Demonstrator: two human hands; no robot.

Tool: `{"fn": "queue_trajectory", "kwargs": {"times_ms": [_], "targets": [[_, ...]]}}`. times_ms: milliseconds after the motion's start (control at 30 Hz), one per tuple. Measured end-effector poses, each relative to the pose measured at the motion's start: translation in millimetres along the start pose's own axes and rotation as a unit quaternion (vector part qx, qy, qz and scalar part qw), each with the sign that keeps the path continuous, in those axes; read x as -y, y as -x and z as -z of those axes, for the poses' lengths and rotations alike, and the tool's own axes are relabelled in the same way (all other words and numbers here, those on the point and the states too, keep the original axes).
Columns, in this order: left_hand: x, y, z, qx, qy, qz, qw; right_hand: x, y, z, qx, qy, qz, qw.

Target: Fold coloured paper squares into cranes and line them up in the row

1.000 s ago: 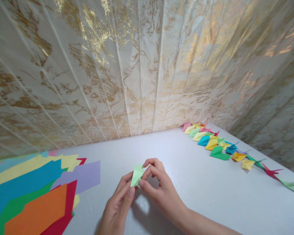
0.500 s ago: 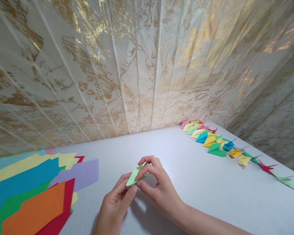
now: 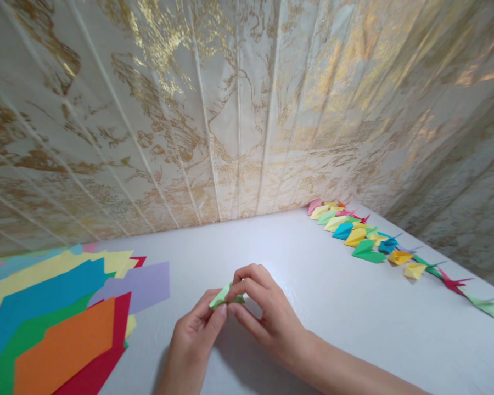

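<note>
A small light green piece of folded paper (image 3: 219,299) is held up between both hands, just above the white table. My left hand (image 3: 197,325) pinches its left end, thumb in front and fingers behind. From the other side my right hand (image 3: 260,307) grips it, with thumb and fingertips closed on its right part. The fingers cover much of the paper, so its full folded shape is hidden.
Loose sheets of coloured paper, with an orange sheet (image 3: 66,343) on top, spread over the table's left side. Several folded paper figures, among them a green one (image 3: 367,251), line the right edge. A gold-patterned curtain (image 3: 230,137) hangs behind the white table (image 3: 354,318).
The light green paper has tilted flatter, and less of its face shows. My right fingertips have come down closer to my left thumb. The whole view has shifted slightly.
</note>
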State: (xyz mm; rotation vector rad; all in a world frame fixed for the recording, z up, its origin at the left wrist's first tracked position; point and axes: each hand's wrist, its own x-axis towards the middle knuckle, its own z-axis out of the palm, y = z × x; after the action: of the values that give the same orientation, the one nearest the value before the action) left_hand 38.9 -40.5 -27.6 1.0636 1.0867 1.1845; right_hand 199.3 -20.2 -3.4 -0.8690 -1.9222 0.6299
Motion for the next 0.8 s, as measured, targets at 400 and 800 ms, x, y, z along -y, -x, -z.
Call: {"fn": "queue_trajectory", "kwargs": {"times_ms": [400,800], "targets": [[-5.5,1.6,-2.7,0.016,-0.001,0.022,1.0,-0.7,1.4,-3.8,-0.004,0.027,0.026,0.999],[-1.4,2.9,-3.1,0.007,0.059,0.029,0.998,-2.1,0.5,-1.9,0.019,0.111,0.115,0.987]]}}
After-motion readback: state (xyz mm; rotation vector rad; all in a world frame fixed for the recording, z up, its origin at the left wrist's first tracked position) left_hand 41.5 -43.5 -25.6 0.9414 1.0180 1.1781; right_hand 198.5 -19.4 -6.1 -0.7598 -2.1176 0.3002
